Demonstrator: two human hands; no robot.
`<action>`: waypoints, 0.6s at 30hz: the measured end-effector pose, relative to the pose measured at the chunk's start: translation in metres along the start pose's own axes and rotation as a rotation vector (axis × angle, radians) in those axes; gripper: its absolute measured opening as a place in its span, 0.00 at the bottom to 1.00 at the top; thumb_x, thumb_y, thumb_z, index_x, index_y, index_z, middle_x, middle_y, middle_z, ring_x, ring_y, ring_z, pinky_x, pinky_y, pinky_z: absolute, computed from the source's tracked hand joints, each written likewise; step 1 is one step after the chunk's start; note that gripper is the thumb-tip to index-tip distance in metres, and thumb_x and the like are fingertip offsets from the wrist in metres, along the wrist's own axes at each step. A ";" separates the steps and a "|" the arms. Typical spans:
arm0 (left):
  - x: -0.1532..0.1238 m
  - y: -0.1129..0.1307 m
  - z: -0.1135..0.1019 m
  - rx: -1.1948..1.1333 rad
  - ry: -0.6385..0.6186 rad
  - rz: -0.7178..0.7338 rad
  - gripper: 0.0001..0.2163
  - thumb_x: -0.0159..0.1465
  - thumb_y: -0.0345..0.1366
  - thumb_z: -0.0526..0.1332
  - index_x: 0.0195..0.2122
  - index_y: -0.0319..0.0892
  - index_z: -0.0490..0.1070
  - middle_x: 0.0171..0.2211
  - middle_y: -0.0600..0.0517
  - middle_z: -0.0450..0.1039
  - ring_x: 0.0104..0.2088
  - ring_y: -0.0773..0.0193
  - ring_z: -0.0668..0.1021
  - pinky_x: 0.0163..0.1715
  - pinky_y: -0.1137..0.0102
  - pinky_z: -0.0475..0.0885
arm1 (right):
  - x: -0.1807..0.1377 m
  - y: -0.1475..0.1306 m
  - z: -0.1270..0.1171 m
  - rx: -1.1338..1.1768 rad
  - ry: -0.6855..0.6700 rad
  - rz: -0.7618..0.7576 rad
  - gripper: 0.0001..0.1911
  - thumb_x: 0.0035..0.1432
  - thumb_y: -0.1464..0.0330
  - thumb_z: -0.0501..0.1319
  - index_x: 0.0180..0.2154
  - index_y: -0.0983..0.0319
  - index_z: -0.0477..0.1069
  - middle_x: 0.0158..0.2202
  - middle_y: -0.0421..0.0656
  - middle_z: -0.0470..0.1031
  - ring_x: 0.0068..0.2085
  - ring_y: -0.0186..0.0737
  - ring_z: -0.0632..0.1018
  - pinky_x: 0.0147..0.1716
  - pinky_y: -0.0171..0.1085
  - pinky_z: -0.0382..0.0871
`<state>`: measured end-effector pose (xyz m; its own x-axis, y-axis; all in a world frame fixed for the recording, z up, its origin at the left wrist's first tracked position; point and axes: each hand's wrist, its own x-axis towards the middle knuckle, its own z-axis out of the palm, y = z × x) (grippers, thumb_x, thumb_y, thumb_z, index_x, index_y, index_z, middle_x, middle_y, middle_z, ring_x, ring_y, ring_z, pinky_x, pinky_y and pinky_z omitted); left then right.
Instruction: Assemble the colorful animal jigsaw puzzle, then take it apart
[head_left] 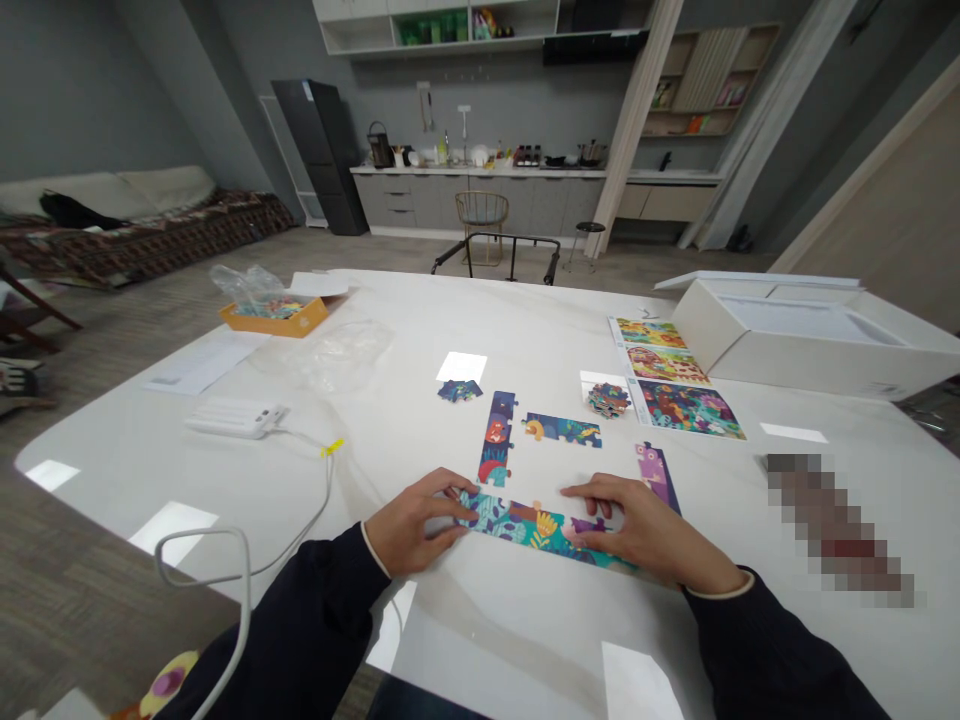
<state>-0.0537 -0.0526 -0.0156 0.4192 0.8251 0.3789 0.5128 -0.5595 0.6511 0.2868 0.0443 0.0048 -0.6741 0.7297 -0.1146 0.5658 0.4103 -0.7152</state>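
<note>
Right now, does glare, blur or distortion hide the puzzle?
Head view: ceiling-light reflections glare on the white table, one beside the loose pieces; wide-angle bends the table edges; a pixelated patch sits at right; the puzzle strip under the left hand and right hand is sharp.

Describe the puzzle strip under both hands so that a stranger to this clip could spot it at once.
On the white table, nearest the person, the left hand and right hand rest on a joined strip. It is teal with leaves and flowers, unlike the dark-blue upright strip and short strip beyond it.
</note>
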 end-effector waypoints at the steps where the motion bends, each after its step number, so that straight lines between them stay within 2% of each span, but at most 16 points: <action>1: 0.000 0.000 0.000 0.000 -0.006 -0.004 0.10 0.66 0.29 0.64 0.46 0.45 0.81 0.52 0.43 0.74 0.46 0.57 0.78 0.47 0.61 0.78 | 0.000 0.001 0.000 -0.001 0.000 0.001 0.23 0.57 0.54 0.70 0.53 0.55 0.79 0.37 0.42 0.75 0.37 0.41 0.75 0.39 0.39 0.70; 9: 0.000 0.000 -0.002 0.005 -0.036 -0.006 0.11 0.66 0.28 0.62 0.47 0.46 0.80 0.54 0.43 0.74 0.48 0.56 0.78 0.46 0.62 0.77 | 0.000 0.003 0.000 -0.007 -0.002 0.003 0.25 0.56 0.57 0.71 0.54 0.56 0.77 0.36 0.41 0.74 0.35 0.40 0.73 0.39 0.38 0.69; 15: 0.003 0.008 0.001 0.044 -0.008 0.039 0.10 0.65 0.27 0.62 0.44 0.44 0.78 0.51 0.42 0.74 0.52 0.52 0.75 0.51 0.55 0.75 | -0.001 0.001 0.000 -0.007 0.006 0.001 0.26 0.57 0.55 0.70 0.55 0.57 0.77 0.36 0.42 0.75 0.35 0.40 0.73 0.38 0.39 0.69; 18: 0.003 0.009 -0.001 0.064 -0.010 0.061 0.12 0.63 0.26 0.63 0.46 0.45 0.77 0.52 0.42 0.74 0.53 0.51 0.74 0.52 0.54 0.75 | -0.001 -0.001 0.000 -0.007 0.016 0.004 0.25 0.57 0.56 0.70 0.55 0.56 0.78 0.35 0.42 0.75 0.35 0.41 0.73 0.38 0.39 0.69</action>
<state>-0.0478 -0.0549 -0.0078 0.4583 0.7887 0.4097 0.5326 -0.6127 0.5838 0.2872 0.0431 0.0056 -0.6638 0.7402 -0.1067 0.5721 0.4107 -0.7099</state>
